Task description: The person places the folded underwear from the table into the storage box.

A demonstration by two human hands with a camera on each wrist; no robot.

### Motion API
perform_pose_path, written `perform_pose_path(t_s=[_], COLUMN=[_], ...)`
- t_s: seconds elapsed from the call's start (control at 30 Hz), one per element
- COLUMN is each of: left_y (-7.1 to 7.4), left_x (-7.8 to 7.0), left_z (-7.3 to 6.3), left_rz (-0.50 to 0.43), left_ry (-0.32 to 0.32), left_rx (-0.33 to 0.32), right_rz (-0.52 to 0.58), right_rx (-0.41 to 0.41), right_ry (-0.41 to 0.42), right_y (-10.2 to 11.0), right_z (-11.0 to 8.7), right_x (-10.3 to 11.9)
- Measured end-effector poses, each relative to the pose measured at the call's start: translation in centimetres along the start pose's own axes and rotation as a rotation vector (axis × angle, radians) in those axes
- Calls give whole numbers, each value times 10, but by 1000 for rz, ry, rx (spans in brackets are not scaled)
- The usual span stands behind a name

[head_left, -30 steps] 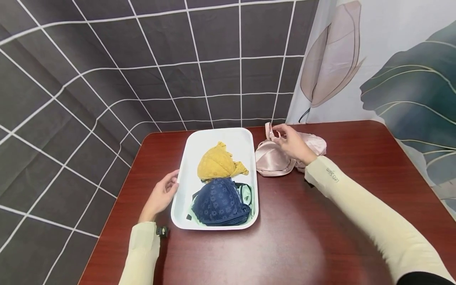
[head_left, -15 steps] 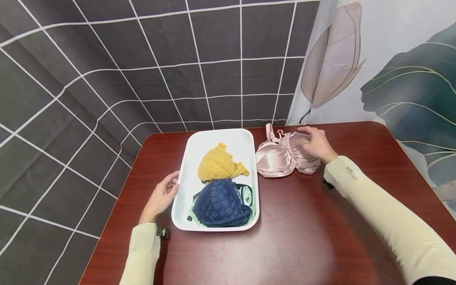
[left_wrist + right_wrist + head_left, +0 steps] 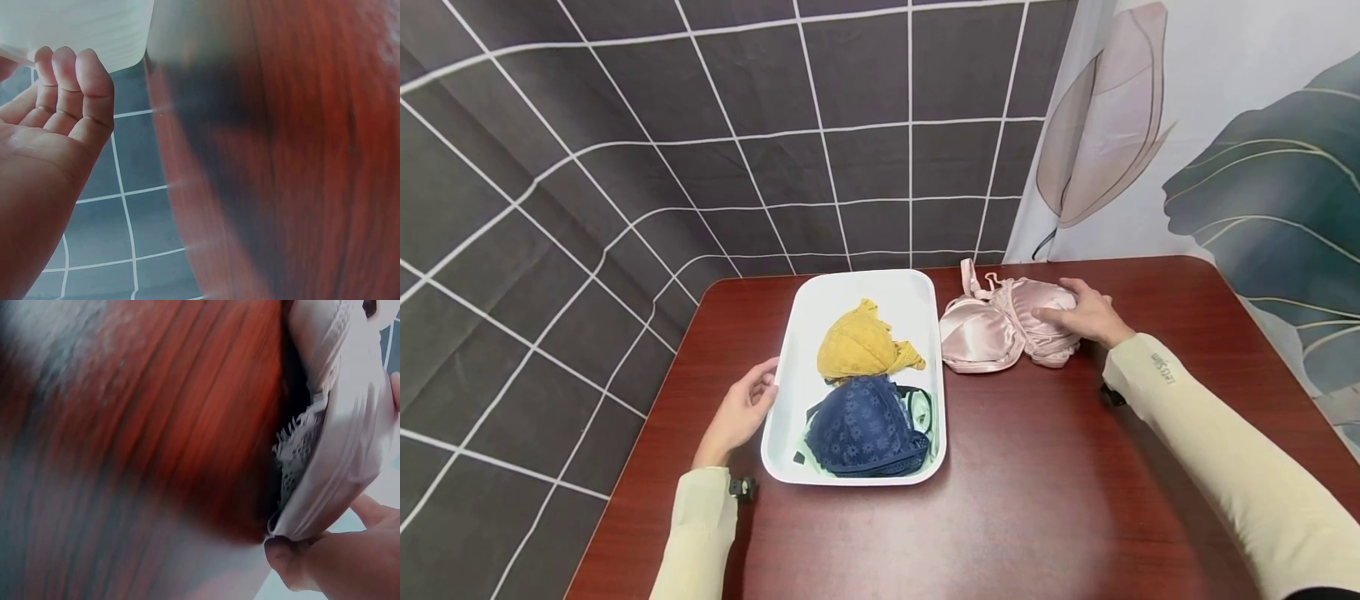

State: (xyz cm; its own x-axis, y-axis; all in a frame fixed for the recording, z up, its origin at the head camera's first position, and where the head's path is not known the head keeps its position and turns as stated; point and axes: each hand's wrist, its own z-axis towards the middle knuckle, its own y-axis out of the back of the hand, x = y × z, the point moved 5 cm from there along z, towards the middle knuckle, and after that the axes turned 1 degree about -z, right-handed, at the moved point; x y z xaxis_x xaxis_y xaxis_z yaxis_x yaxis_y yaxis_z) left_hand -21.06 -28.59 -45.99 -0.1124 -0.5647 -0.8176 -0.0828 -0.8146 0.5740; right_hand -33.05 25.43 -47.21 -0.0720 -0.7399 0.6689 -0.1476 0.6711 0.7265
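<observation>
the pink bra (image 3: 981,333) lies on the table (image 3: 1000,467) just right of the white tray (image 3: 895,288), long axis left to right, strap pointing away; the right hand (image 3: 1088,317) grips its right end, the left hand (image 3: 739,414), loosely curled, touches the tray.

The head camera looks forward and down from up high. It is far enough back to show all of the white tray (image 3: 891,296) at 6 o'clock, the left hand (image 3: 739,417) at 8 and the right hand (image 3: 1086,317) at 3. The left wrist camera is very close, with its hand at 9 o'clock; both it and the head camera see the tray. The right wrist camera, also close, faces the pink bra (image 3: 356,444) at 3 o'clock, which the head camera sees too.
</observation>
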Motion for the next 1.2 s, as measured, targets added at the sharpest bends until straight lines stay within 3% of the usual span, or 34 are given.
perform_pose_path(t_s=[0.3,0.4,0.7,0.9,1.13,1.2], left_y=[-1,-1,-1,0,3,3], left_x=[1,1,0,-1,-40,-42], left_z=[1,1,1,0,-11,-11], left_rz=[9,3,-29,-20,2,-6], left_ry=[-13,-15,-39,-31,-35,-31], left_rx=[-1,1,-4,-2,9,8], right_rz=[36,74,207,181,159,159], right_rx=[-22,-63,-199,-303,-354,-366], right_ry=[-1,18,177,268,322,337], right_y=[1,2,13,24,33,35], right_z=[-3,-6,-13,-17,-26,-29], right_x=[-10,-13,-11,-3,14,21])
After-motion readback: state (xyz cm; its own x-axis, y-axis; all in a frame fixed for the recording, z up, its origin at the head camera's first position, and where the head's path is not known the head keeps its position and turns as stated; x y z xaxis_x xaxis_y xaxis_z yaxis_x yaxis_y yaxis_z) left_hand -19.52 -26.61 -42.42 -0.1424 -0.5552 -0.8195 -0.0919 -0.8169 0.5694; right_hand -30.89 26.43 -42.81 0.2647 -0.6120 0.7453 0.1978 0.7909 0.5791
